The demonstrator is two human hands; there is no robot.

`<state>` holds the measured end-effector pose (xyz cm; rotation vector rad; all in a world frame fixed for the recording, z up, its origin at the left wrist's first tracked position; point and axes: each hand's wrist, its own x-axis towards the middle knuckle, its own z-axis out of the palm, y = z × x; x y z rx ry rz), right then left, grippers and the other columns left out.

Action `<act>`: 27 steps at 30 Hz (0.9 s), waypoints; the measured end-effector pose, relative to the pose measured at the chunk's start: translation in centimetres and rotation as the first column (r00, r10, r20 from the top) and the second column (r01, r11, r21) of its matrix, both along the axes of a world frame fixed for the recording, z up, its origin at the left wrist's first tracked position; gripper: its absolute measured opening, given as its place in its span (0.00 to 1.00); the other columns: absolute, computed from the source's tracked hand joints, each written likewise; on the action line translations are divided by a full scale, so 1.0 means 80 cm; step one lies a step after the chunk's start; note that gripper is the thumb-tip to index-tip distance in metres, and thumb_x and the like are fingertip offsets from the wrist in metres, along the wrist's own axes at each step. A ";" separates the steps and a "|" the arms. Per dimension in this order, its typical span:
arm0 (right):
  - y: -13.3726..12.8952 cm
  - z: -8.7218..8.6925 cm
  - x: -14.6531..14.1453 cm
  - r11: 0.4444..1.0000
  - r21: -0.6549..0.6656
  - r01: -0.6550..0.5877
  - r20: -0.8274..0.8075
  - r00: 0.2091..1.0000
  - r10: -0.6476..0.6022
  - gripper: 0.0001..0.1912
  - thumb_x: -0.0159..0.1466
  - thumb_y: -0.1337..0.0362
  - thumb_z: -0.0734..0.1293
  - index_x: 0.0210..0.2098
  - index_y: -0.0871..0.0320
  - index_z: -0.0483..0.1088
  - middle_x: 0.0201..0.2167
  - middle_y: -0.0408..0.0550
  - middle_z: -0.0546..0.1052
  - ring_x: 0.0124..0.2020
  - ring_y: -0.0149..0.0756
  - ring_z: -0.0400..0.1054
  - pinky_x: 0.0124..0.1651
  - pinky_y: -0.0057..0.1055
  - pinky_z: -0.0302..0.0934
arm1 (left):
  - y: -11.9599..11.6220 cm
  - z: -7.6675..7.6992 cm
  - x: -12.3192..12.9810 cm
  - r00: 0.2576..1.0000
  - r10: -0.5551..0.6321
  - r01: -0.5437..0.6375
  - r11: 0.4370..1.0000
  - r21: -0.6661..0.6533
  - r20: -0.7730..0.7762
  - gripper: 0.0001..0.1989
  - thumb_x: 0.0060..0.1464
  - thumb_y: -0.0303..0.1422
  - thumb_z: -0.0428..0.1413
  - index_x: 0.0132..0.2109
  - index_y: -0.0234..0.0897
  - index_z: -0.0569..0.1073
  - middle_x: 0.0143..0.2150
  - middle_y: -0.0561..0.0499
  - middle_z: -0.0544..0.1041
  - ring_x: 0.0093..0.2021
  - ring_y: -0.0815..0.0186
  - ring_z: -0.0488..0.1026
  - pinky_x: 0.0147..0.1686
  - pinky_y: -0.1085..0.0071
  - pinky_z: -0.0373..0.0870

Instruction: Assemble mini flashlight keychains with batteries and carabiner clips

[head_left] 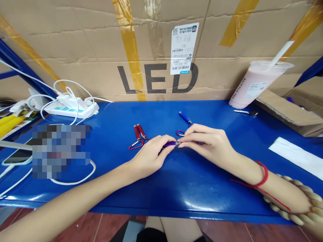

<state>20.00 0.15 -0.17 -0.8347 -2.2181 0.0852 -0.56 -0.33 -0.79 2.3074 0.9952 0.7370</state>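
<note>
My left hand (148,157) is closed around a small purple tube (169,144), which looks like a mini keychain flashlight. At its right end, my right hand (215,144) pinches a small silvery part (177,144) between thumb and fingertips; its exact shape is too small to tell. Just beyond the right hand lies a blue keychain flashlight (185,117) with a carabiner clip (180,133), partly hidden by the fingers. Left of them rest two red keychain flashlights (140,131) with a red carabiner (135,145), near my left knuckles.
A cardboard box (96,60) marked LED stands behind the blue table (196,191). At left are a white power strip (68,109), cables and a phone (19,155). At right are a drink cup (257,82), an open carton (282,111) and a white strip (297,156).
</note>
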 end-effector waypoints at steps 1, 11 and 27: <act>0.000 0.000 0.000 1.000 -0.009 -0.007 -0.005 1.000 0.007 0.07 0.61 0.64 0.66 0.35 0.57 0.76 0.32 0.45 0.75 0.31 0.26 0.69 0.30 0.23 0.61 | 0.000 0.000 0.000 1.000 0.002 -0.002 1.000 0.009 0.003 0.09 0.62 0.31 0.46 0.45 0.36 0.68 0.41 0.50 0.75 0.40 0.65 0.71 0.43 0.69 0.67; 0.000 0.010 -0.002 0.983 -0.180 -0.026 -0.116 0.993 0.005 0.07 0.56 0.59 0.70 0.27 0.56 0.77 0.27 0.44 0.74 0.26 0.27 0.66 0.28 0.25 0.58 | 0.000 -0.001 -0.002 1.000 -0.026 0.026 1.000 0.012 0.006 0.10 0.62 0.32 0.46 0.48 0.37 0.69 0.45 0.51 0.75 0.44 0.69 0.72 0.45 0.75 0.66; 0.007 0.008 0.000 0.889 -0.453 -0.065 -0.066 0.997 0.038 0.17 0.52 0.48 0.70 0.22 0.57 0.76 0.22 0.44 0.72 0.23 0.28 0.63 0.26 0.25 0.53 | 0.001 -0.003 -0.004 0.992 -0.124 0.124 0.991 0.055 -0.013 0.13 0.62 0.29 0.44 0.42 0.34 0.73 0.39 0.50 0.78 0.39 0.68 0.74 0.41 0.75 0.69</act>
